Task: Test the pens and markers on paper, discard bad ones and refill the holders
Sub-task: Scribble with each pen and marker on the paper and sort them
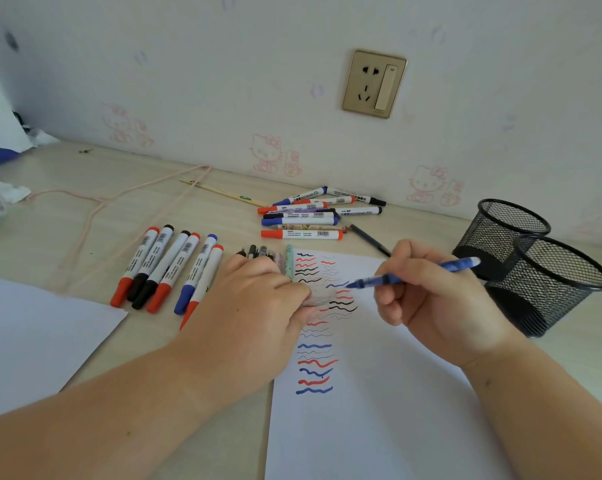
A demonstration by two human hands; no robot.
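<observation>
Nearest you, on the pale wood-grain desk (84,202), lies a smooth white sheet of paper (361,427) crossed by wavy red, blue and black lines. Your right hand (427,299) pinches a slim blue pen (413,273) in curled fingers, its tip at the paper. Your left hand (258,299) rests at the sheet's edge, fingers curled round a clear cap (315,299). Left of it, six fat white markers (167,268) lie in a row. Farther back sits a loose pile of markers (313,216). Two round black mesh holders (535,268) stand at right, touching.
</observation>
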